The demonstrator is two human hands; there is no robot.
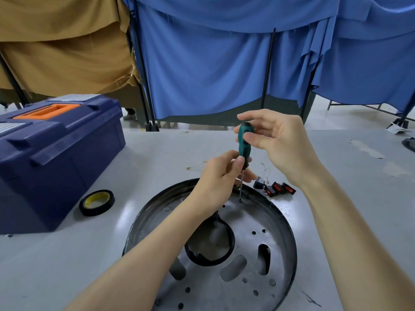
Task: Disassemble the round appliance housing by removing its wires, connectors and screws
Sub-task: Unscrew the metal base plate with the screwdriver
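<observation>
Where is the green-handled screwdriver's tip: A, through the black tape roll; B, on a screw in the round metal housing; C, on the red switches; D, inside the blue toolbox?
B: the tip of the green-handled screwdriver sits on a screw in the round metal housing.

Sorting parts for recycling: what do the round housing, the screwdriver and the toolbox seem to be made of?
Round housing: sheet metal, likely steel, dull grey with soft glints and punched holes; its rim is dark, perhaps coated. Screwdriver: green and black handle looks like matte rubbery plastic; shaft is thin bright metal. Toolbox: navy moulded plastic, slightly glossy, with an orange handle.
</observation>
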